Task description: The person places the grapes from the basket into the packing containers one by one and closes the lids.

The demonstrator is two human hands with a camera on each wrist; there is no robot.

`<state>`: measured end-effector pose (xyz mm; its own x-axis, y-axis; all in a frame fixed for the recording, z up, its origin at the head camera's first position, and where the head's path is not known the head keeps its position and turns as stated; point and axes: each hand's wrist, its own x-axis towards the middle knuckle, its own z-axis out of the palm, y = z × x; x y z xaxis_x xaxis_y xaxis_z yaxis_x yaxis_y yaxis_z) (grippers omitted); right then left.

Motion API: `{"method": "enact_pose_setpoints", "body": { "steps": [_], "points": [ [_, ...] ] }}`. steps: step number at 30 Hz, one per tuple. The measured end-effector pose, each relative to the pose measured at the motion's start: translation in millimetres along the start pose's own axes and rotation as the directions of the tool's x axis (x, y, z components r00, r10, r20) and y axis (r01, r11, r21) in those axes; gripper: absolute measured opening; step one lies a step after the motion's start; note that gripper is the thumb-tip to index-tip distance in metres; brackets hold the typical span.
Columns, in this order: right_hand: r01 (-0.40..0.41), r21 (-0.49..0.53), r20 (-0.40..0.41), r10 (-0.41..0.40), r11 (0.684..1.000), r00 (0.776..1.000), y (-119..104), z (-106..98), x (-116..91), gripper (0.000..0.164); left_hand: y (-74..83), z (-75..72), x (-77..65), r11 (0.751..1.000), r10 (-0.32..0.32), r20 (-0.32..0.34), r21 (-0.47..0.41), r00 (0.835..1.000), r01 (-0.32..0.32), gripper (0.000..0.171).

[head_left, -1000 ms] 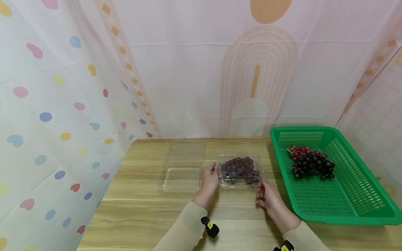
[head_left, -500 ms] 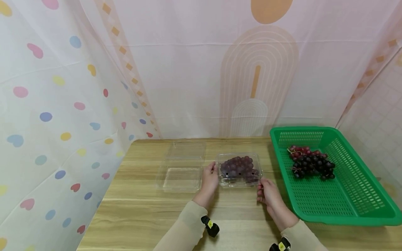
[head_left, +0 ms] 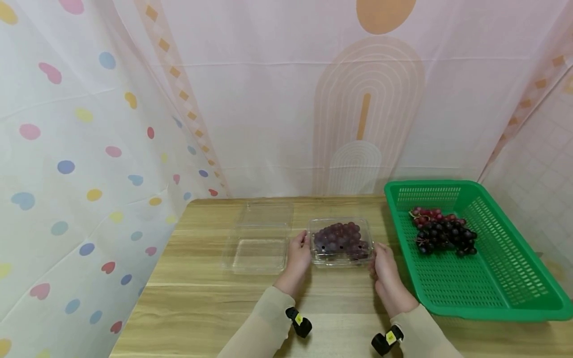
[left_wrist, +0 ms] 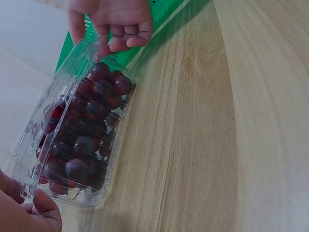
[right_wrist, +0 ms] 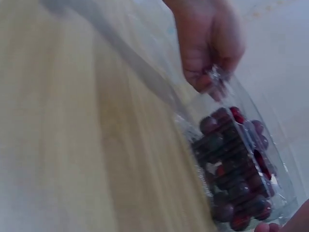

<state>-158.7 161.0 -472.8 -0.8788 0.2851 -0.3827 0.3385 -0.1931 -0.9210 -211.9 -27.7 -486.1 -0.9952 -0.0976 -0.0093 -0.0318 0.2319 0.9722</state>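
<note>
A clear plastic clamshell container [head_left: 341,261], its lid down, stands on the table with a bunch of dark red grapes [head_left: 337,237] inside. At its left end my left hand [head_left: 299,254] pinches the rim between thumb and fingers; the right wrist view shows this left hand [right_wrist: 210,46] at the container's corner. My right hand [head_left: 386,263] has thumb and fingertips at the right end of the rim. In the left wrist view, the right hand [left_wrist: 113,21] grips that corner, its other fingers curled beneath the palm. Several small holes show in the container's front.
A second clear clamshell [head_left: 259,253] lies opened flat to the left, with no grapes in it. On the right, a green basket [head_left: 483,293] holds red grapes [head_left: 431,216] and black grapes [head_left: 447,237]. Patterned curtains [head_left: 268,124] hang behind the wooden table [head_left: 197,298].
My right hand has slid a little up along the container's right end, its wrist swinging left. The left hand and the container have stayed almost still.
</note>
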Motion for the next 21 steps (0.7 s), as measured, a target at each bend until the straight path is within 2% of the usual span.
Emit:
{"method": "enact_pose_setpoints", "body": {
  "steps": [2,4,9,21],
  "points": [
    [0.002,-0.020,0.011,-0.002,1.000,1.000,-3,0,0,0.052,-0.3,0.3,0.3,1.000,0.000,0.001,-0.001,1.000,0.000,0.036],
    [0.002,-0.007,0.036,-0.002,1.000,0.999,-5,-1,1,0.059,-0.5,0.4,0.4,1.000,0.007,0.001,0.004,1.000,-0.007,0.035],
    [-0.007,0.044,0.049,0.005,0.999,0.999,-5,2,6,0.053,-1.2,-0.5,0.3,1.000,0.002,-0.001,0.022,1.000,-0.002,0.036],
    [0.020,0.178,-0.094,-0.003,0.984,0.996,-2,10,14,0.043,4.8,-11.8,-11.4,0.997,-0.007,0.101,0.079,0.995,-0.001,0.043]
  ]
}}
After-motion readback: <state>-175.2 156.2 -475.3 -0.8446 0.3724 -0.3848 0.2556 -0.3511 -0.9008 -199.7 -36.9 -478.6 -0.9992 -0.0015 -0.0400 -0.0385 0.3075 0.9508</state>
